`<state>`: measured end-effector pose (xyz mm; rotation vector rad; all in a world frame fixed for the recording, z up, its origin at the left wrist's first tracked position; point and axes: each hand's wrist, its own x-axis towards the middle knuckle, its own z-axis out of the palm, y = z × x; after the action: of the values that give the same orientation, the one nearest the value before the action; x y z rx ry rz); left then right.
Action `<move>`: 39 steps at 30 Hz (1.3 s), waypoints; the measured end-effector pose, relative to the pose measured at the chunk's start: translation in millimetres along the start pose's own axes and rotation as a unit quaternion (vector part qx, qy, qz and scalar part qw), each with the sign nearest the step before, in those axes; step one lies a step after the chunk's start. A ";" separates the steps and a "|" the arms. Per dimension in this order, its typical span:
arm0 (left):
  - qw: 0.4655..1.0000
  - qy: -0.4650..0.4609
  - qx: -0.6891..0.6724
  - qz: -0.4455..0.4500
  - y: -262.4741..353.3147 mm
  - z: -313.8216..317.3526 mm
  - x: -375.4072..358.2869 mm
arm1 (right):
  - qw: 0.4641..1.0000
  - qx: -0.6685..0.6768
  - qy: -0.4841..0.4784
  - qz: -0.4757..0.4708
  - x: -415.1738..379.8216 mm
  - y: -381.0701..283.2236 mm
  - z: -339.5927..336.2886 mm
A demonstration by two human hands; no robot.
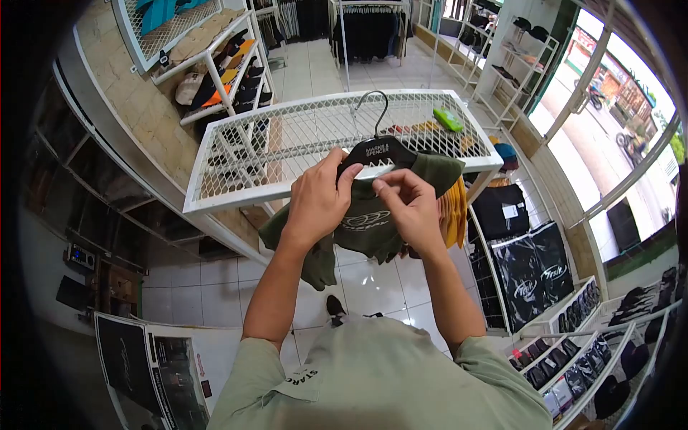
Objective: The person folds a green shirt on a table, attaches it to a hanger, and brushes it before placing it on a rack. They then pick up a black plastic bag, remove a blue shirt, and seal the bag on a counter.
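Note:
An olive-green T-shirt (367, 228) with a pale chest print hangs in front of me on a black clothes hanger (378, 149) lettered "MARKS & SPENCER". The hanger's metal hook points up above the mesh rack top. My left hand (319, 195) is closed at the left side of the neckline, thumb and forefinger on the shirt beside the hanger's arm. On the other side, my right hand (412, 208) pinches the collar between thumb and fingers. Part of the shirt is hidden behind both hands.
A white rack with a mesh top (287, 132) stands before me, a bright green object (448, 120) lying on it. Mustard-yellow garments (453, 215) hang at its right. Shelves of caps (226, 79) stand left, black packaged garments (530, 276) right.

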<state>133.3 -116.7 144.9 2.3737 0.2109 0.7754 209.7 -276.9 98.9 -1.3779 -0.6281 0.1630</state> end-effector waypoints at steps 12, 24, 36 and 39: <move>0.999 -0.041 -0.024 -0.019 32.7 35.4 -8.5 | 0.989 0.133 -0.029 -0.053 -57.2 0.2 -58.3; 0.997 -0.054 -0.050 0.006 39.0 75.7 -8.0 | 0.971 0.107 0.155 0.145 -69.0 25.4 -91.2; 0.983 -0.119 -0.136 -0.018 33.3 68.7 -10.4 | 0.955 0.241 0.168 0.037 -67.9 61.2 -97.1; 0.994 -0.036 -0.046 0.089 38.5 58.9 -12.0 | 0.966 0.194 0.162 -0.043 -74.7 72.4 -102.6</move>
<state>156.1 -181.5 125.4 2.3496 -0.0676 0.7618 217.6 -384.6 0.5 -0.9666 -0.3559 -0.0128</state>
